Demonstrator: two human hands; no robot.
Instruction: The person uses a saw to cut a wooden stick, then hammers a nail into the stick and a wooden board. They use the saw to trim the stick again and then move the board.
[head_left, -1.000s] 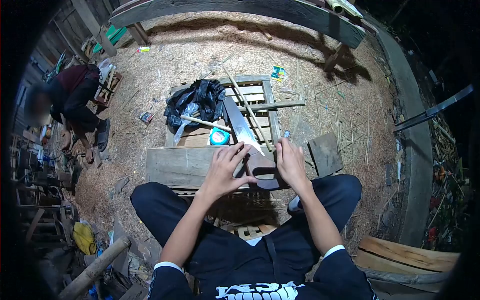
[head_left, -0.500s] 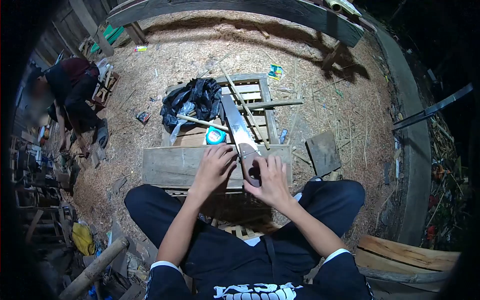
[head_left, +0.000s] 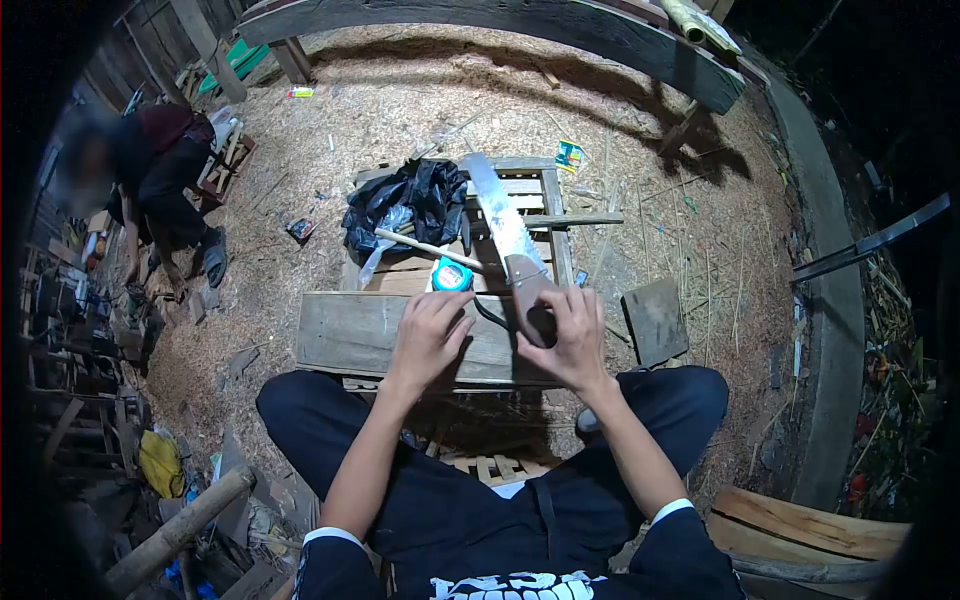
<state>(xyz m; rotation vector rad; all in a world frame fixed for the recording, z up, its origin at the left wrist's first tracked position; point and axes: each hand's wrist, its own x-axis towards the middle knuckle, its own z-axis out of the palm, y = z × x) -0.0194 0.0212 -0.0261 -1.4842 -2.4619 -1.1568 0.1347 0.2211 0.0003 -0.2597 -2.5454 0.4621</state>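
Observation:
My right hand [head_left: 570, 335] is closed around the brown handle [head_left: 524, 285] of a hand saw. The saw's silver toothed blade [head_left: 503, 218] points away from me, over the slatted wooden frame. To the left, my left hand [head_left: 428, 338] hovers over the grey plank [head_left: 345, 330], fingers loosely bent and thumb apart, with nothing visible in it. Just beyond its fingertips sits a blue tape measure [head_left: 452, 275]. A dark curved piece [head_left: 490, 313] lies between my hands; I cannot make out its kind.
A black plastic bag [head_left: 410, 205] and a pale stick [head_left: 425, 246] lie on the slatted frame [head_left: 553, 195]. A square board [head_left: 655, 320] rests on the shavings to the right. Another person [head_left: 165, 180] bends down at the left. A long beam [head_left: 500, 18] spans the far side.
The saw has been raised and shifted right in my right hand, its blade now tilting over the frame. My left hand has stayed near the plank. The whole view has shifted slightly.

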